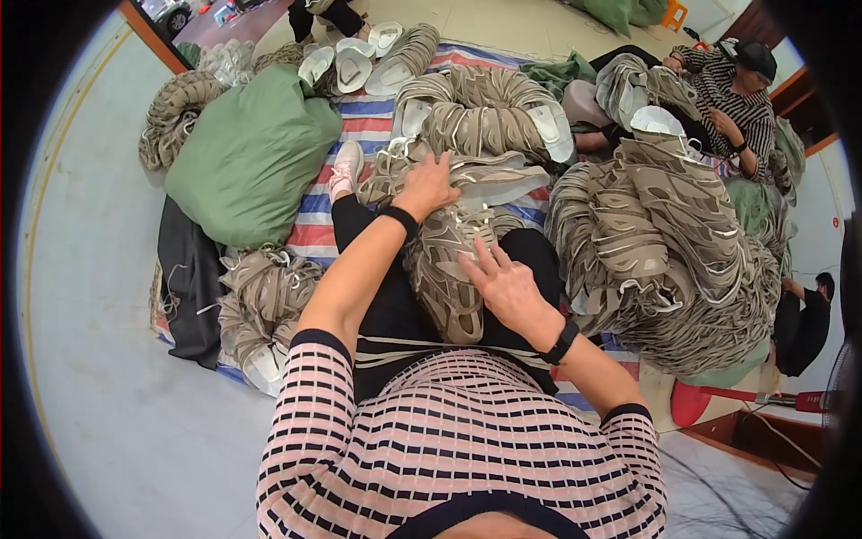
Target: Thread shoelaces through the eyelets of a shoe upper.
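A brown-and-beige shoe upper (pixel 440 274) lies across my lap, its toe end toward me and pale laces (pixel 467 225) crossing its middle. My left hand (pixel 428 186) is over its far end with fingers apart, close to other loose uppers (pixel 503 182) lying beyond. My right hand (pixel 514 289) rests at the upper's right side, fingers stretched out and spread near the laces. Whether a thin lace end lies between any fingers is too small to make out.
Piled uppers (pixel 664 234) rise at my right, and a ring of uppers (pixel 485 112) lies ahead on the striped sheet (pixel 314 211). At left are a green sack (pixel 256 157) and an upper bundle (pixel 269 301). A person (pixel 741 99) sits far right; a red fan (pixel 691 402) stands near right.
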`<action>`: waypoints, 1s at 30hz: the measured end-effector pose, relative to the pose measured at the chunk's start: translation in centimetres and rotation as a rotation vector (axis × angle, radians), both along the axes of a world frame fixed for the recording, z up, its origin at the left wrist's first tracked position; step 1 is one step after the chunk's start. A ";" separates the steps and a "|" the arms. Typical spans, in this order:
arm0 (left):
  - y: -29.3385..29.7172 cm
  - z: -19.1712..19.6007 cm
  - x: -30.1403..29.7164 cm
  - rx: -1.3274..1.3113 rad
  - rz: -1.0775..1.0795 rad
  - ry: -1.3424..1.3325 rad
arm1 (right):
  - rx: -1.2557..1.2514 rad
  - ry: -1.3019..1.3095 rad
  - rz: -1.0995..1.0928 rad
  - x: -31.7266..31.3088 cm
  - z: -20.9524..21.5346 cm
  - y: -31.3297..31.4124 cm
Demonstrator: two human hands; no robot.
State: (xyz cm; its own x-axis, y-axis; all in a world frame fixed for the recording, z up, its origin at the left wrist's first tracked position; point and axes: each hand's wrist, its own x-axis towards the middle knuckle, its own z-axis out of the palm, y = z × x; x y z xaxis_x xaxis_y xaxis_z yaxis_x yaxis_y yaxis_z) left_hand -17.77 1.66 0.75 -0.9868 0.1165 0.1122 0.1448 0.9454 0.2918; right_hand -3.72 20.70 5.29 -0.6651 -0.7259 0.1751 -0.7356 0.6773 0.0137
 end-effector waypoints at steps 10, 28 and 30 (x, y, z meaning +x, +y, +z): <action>-4.0 -4.0 5.3 0.349 -0.076 -0.005 | -0.434 -0.127 -0.163 -9.8 1.0 4.8; -0.5 -2.7 10.6 0.679 0.231 -0.231 | -0.336 -0.079 -0.239 -12.3 -0.8 2.5; -0.1 -2.6 10.7 0.646 0.238 -0.272 | -0.292 -0.110 -0.251 -12.4 -0.8 2.5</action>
